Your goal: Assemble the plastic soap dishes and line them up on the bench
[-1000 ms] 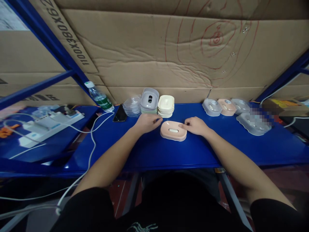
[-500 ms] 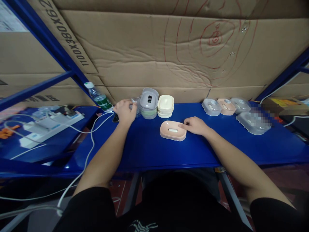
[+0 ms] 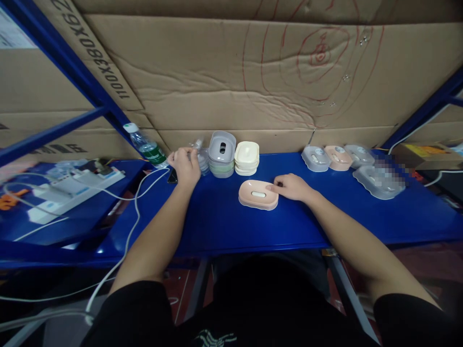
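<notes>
A pink soap dish (image 3: 249, 188), with a white oval piece in its middle, lies on the blue table. My right hand (image 3: 293, 187) pinches its right edge, fingers curled. Farther left, my left hand (image 3: 185, 166) is closed on a clear plastic lid (image 3: 197, 144), which shows just past the fingertips. More clear lids (image 3: 204, 164) stand behind that hand, partly covered by it. To their right rise a stack of grey and green dishes (image 3: 222, 153) and a stack of cream trays (image 3: 247, 156).
Lidded soap boxes (image 3: 337, 158) line the back right, with a larger clear cover (image 3: 372, 183) before them. A water bottle (image 3: 150, 148) leans at the back left, near white cables (image 3: 138, 207) and a power strip (image 3: 75, 193). Cardboard (image 3: 202, 72) walls off the back.
My left hand has pulled slightly back from the clear lids, with one clear lid now raised at its fingertips. My right hand and the pink soap dish stay in place.
</notes>
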Tool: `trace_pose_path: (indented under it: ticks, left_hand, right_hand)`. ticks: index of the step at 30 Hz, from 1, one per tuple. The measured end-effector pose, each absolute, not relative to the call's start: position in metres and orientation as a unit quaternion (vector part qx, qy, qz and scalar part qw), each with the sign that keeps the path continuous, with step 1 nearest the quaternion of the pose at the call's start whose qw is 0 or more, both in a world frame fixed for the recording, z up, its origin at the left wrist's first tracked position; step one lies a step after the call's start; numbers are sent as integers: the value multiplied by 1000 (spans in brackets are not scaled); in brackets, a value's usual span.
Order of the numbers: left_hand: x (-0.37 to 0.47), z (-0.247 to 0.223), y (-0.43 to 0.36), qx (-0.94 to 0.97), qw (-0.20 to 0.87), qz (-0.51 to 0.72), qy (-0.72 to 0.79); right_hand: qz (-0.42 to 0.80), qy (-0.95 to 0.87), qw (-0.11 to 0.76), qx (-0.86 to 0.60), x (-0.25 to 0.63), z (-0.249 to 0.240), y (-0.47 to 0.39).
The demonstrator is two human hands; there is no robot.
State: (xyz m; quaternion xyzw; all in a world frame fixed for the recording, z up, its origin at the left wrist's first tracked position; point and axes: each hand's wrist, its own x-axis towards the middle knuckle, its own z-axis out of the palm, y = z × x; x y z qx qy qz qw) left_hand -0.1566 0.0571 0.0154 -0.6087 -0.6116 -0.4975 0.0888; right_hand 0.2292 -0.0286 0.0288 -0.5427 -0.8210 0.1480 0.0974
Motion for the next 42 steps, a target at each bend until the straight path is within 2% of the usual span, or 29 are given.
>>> trace_pose_path:
  ticks: [6, 12, 15, 18, 21, 25, 29, 32, 37, 42]
  left_hand:
    - [-154, 18, 49, -599, 121, -536, -582]
    - [-139, 27, 33, -616, 191, -599, -474]
    - [-127, 28, 27, -633, 183, -604, -449]
    - [-112, 28, 16, -645, 141, -611, -437]
    - [-89, 34, -6, -665, 61, -637, -384]
    - [-57, 44, -33, -653, -152, -657, -345]
    - [-40, 41, -35, -601, -391, -622, -315]
    - [-36, 35, -29, -538, -507, -593, -319]
    - [-35, 37, -25, -420, -610, -570, -356]
    - [-36, 37, -24, -404, -634, -549, -365]
  right_hand:
    - [152, -820, 100, -542, 229, 28, -29]
    - [163, -818, 108, -542, 229, 29, -29]
    - [158, -819, 113, -539, 230, 29, -30]
    - [150, -818, 164, -530, 230, 29, -30]
    - [137, -820, 263, -489, 232, 28, -31]
    - [105, -815, 357, -445, 235, 27, -32]
    - [60, -837, 376, -394, 236, 24, -31]
    - [20, -855, 367, -366, 235, 22, -31]
    - [17, -870, 373, -322, 230, 25, -34]
    - [22, -876, 362, -316, 228, 27, -36]
